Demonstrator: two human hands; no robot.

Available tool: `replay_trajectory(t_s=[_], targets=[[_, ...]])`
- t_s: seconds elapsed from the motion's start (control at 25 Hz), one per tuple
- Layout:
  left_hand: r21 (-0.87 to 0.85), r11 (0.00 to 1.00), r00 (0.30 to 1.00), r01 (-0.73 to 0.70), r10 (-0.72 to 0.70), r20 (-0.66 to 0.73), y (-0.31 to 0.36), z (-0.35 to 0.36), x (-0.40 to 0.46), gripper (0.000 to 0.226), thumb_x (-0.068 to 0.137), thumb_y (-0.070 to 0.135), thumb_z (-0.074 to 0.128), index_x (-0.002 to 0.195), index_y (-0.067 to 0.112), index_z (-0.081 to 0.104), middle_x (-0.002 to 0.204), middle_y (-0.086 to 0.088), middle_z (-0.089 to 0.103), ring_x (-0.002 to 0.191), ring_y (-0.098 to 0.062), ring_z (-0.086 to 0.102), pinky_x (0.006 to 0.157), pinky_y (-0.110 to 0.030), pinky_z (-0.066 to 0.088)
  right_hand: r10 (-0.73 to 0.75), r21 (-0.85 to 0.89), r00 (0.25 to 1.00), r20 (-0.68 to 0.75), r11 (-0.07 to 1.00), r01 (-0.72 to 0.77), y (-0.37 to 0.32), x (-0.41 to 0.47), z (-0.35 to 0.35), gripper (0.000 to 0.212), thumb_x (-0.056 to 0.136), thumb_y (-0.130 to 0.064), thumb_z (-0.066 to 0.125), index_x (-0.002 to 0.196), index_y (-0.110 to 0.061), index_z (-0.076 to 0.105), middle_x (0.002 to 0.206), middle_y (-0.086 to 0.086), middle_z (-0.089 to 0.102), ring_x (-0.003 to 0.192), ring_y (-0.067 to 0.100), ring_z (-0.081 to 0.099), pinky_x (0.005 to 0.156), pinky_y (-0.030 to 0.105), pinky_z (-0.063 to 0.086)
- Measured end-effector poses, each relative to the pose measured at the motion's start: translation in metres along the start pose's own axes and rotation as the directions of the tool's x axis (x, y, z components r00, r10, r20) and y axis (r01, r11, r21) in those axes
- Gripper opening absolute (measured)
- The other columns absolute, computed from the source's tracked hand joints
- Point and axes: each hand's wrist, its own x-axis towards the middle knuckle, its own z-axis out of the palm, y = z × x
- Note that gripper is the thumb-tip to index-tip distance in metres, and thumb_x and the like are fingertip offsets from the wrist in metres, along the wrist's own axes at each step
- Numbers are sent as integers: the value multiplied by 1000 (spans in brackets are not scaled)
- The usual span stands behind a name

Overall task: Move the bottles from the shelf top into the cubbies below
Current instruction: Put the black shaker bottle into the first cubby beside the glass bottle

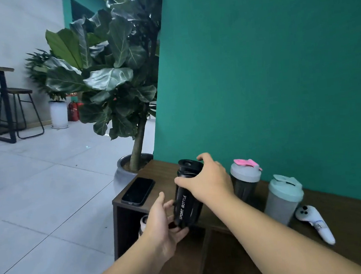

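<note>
A black bottle (186,204) marked "SPORT BOTTLE" is held just off the front edge of the dark wooden shelf top (345,214). My right hand (209,181) grips it around the neck below the lid. My left hand (163,224) cups its base from below. On the shelf top stand a dark bottle with a grey lid and pink cap (245,180) and a grey bottle with a mint lid (283,197). A white-capped bottle (144,224) shows in the left cubby (128,228), partly hidden by my left hand.
A black phone (138,191) lies on the shelf's left end. A white controller (315,222) lies on the right part. A potted plant (123,170) stands at the shelf's left side. The teal wall (268,74) backs the shelf. A table and stool (15,107) stand far left.
</note>
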Motion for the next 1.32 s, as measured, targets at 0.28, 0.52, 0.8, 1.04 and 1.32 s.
replay_trajectory(t_s=[0.28,0.52,0.8,1.04,1.32], targets=[[-78,995,987,69,-79,-141,-78,-79,-5,63,96,65,46,119,11,68,116,-16,74,103,-34,71,81,-43,58,-61,-91,984,170,993,77,45,-86,82,82,47,-76,72,115,-38,47,110,-4,52,99,25,63,80,36,53],[-207,972,960,115,-162,-229,-130,-131,66,64,101,59,40,132,6,59,117,-16,67,108,-37,66,68,-39,52,-37,-126,981,192,990,62,110,-85,172,85,58,-67,78,129,-31,49,125,-6,61,121,20,50,97,37,48],[-124,988,971,93,-118,-209,-141,-147,143,62,107,53,31,112,4,69,71,-6,81,53,-13,75,40,-21,54,-55,-119,989,135,990,72,140,-51,249,88,61,-60,83,133,-18,52,127,3,63,124,25,49,104,38,44],[-158,983,989,97,-113,-96,-145,-140,199,79,96,70,37,149,11,47,144,-4,57,119,-21,62,90,-33,56,17,-174,999,49,985,-8,157,-6,267,67,57,-61,84,102,-15,70,93,8,76,91,33,71,83,39,57],[-149,983,982,104,-125,-138,-148,-139,223,75,92,75,37,144,23,53,116,13,57,86,-2,53,92,-32,37,117,-269,975,189,961,-63,158,17,275,50,68,-58,82,66,-20,50,93,8,77,90,27,74,68,26,49]])
